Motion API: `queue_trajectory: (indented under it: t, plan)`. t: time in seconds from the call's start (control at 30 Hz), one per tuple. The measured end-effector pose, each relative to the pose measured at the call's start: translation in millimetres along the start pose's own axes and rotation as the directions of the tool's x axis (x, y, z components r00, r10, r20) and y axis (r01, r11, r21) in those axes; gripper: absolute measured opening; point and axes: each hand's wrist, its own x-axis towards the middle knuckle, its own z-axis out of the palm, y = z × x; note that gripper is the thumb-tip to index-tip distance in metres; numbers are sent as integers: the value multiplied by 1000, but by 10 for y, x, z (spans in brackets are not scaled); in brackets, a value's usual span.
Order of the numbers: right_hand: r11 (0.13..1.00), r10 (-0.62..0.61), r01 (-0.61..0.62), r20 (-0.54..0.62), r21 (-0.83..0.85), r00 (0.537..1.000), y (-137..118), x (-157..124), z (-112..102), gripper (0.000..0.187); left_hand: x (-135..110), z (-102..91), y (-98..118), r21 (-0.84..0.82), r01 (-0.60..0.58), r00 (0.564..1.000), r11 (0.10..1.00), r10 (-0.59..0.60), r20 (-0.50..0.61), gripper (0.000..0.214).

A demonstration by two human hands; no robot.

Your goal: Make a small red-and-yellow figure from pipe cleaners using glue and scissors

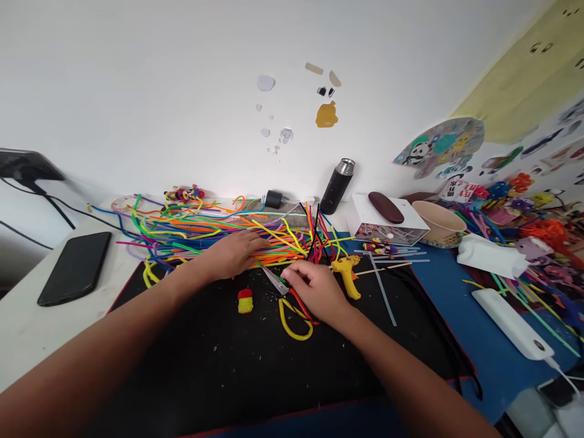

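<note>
A heap of coloured pipe cleaners [205,234] lies across the back of a black mat [219,359]. My left hand [232,252] rests flat on the heap's near edge, fingers stretched out over the strands. My right hand [314,289] lies over scissors [278,283] with yellow and red handles, fingers curled on them; the blades point up and left. A small red and yellow fuzzy piece [245,300] sits on the mat between my arms. A yellow glue gun [347,272] lies just right of my right hand.
A black phone [75,267] lies at the left. A black flask [336,185], a white box [387,222] and a paper cup [440,224] stand at the back. Clear glue sticks [383,292] lie right of the gun. A white power bank [511,322] and craft clutter fill the right.
</note>
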Motion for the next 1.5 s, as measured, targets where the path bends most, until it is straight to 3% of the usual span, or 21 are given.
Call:
queue_trajectory:
  t: [0.1,0.33,0.43,0.5,0.63,0.73,0.8,0.93,1.07,1.3,1.43,1.5]
  plan:
    - [998,-57,59,94,-22,994,-54,-202,130,30,4,-123,-13,-6,34,998,999,-34,-55,45]
    - [996,-88,84,105,38,991,51,-413,342,26,54,-262,-317,64,98,966,993,-80,-247,47]
    - [992,-128,127,112,12,986,101,-481,427,25,27,-247,-411,90,90,988,992,-77,-133,42]
    - [986,-164,168,120,-21,979,126,-512,471,26,-13,-244,-353,101,77,994,992,-68,-89,41]
    - [971,-208,221,135,-94,969,149,-528,517,28,-52,-254,41,131,112,965,985,-76,-251,42]
    - [973,-185,199,123,-114,975,155,-522,525,28,17,-206,330,124,-42,992,991,56,-116,26]
    - [978,-166,178,116,-106,979,158,-518,522,29,98,-135,402,140,-59,997,988,64,-30,17]
    - [982,-156,167,116,-92,981,159,-517,504,28,237,-13,305,156,-79,994,985,67,84,19]
    - [984,-147,158,130,-79,981,150,-514,481,26,251,-48,182,99,-108,989,989,97,111,22]
    - [980,-169,183,173,-73,970,135,-506,458,22,221,-278,103,98,90,995,991,-94,34,23]
    - [980,-170,185,175,-75,970,137,-505,453,22,281,-281,92,157,45,998,987,-50,30,28]
    - [980,-162,179,177,-83,971,136,-508,447,21,281,-262,143,145,23,999,989,-19,-28,30]
